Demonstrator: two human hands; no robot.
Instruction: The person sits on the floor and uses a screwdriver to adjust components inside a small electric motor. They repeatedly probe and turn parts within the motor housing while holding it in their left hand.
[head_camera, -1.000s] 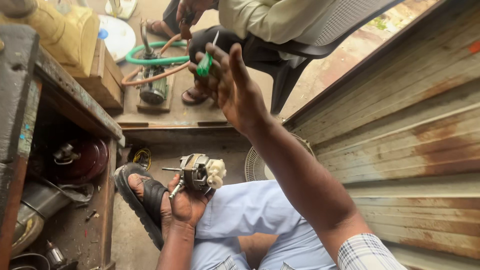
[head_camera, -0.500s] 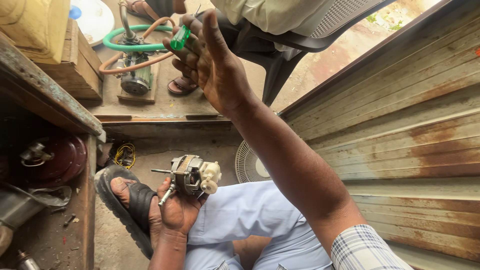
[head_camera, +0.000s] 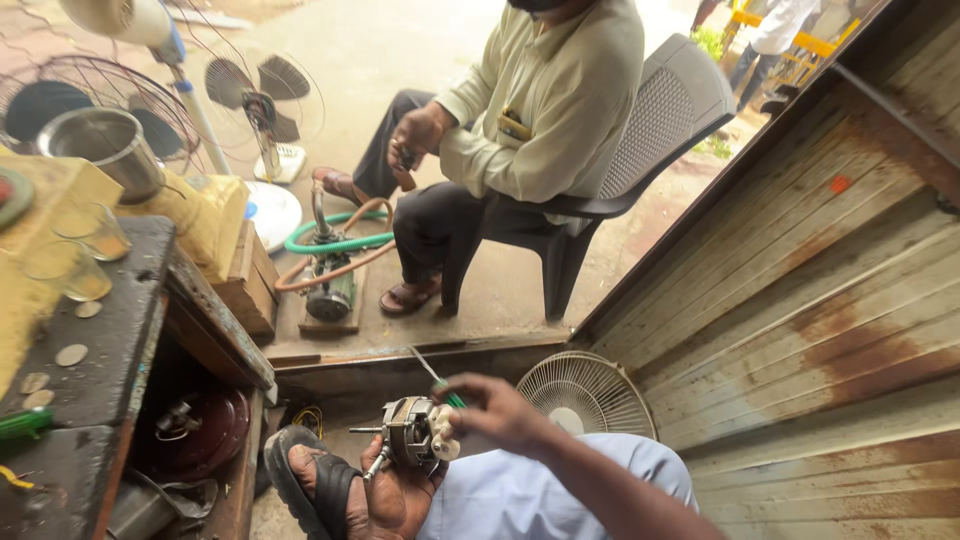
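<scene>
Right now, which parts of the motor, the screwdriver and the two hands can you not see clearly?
All in the head view:
- Motor: its underside is hidden by the left hand.
- Screwdriver: most of the green handle is covered by the right hand; the tip is too thin to tell.
- Left hand: its wrist is cut off by the bottom edge.
- Right hand: fingertips slightly blurred.

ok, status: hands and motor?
Left hand cradles small fan motor from below. Right hand holds green-handled screwdriver at the motor. Nothing blocking.
</scene>
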